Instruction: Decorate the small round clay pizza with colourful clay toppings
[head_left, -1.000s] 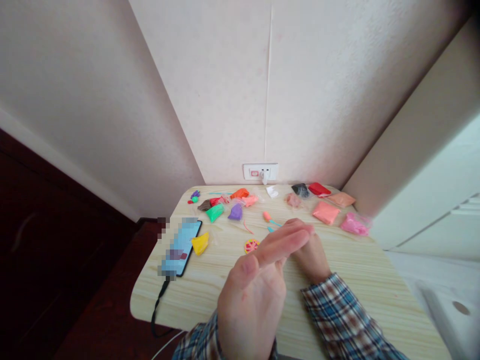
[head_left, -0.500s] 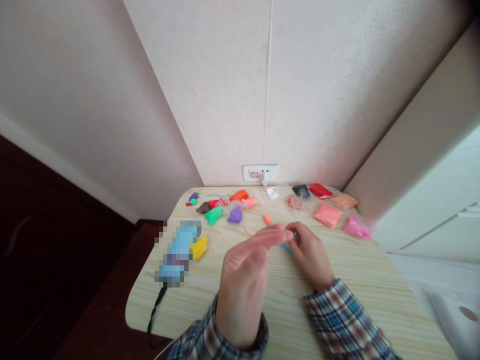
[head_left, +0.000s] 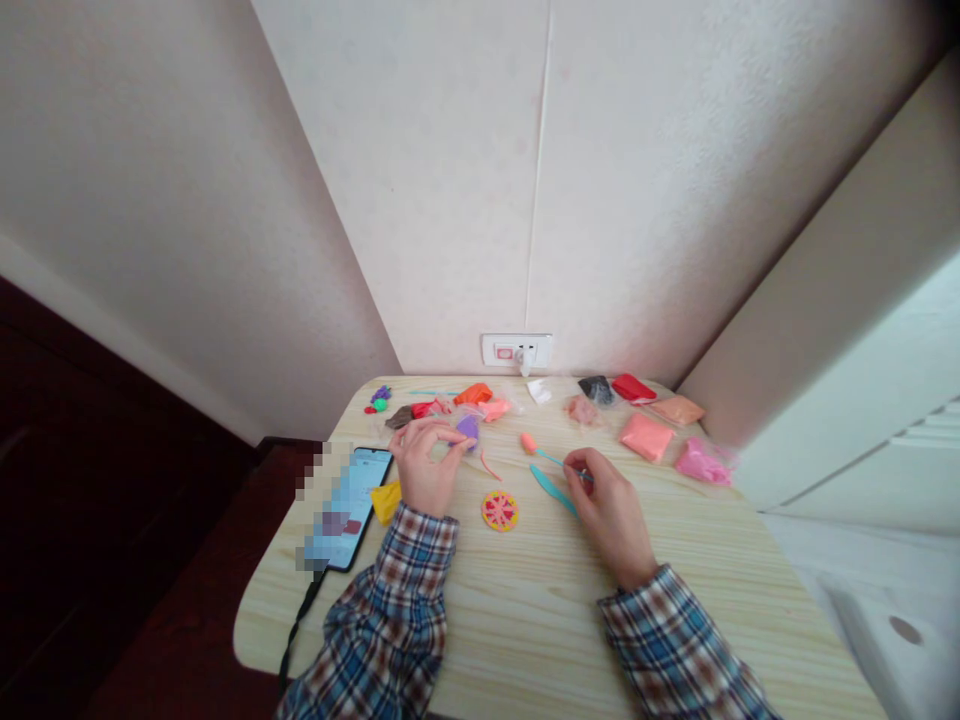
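My left hand [head_left: 424,468] rests on the wooden table [head_left: 525,600] with its fingers curled, fingertips touching a purple clay packet [head_left: 469,429]. The green packet seen earlier is hidden, perhaps under this hand. My right hand [head_left: 609,505] is pinched round the thin handle of a tool with an orange tip [head_left: 531,443]. A teal modelling tool [head_left: 551,487] lies just left of that hand. A small round clay piece, yellow and pink like a fruit slice [head_left: 500,510], lies between my hands.
Several clay packets line the table's back edge: orange [head_left: 474,393], red [head_left: 634,387], black [head_left: 598,388], salmon [head_left: 646,436], pink [head_left: 701,461]. A yellow packet [head_left: 385,499] lies by a phone [head_left: 346,506] with a cable. A wall socket [head_left: 517,350] is behind.
My left hand came down from in front of the camera and settled at the purple packet with fingers curled. My right hand stayed by the tools and pinched the thin handle.
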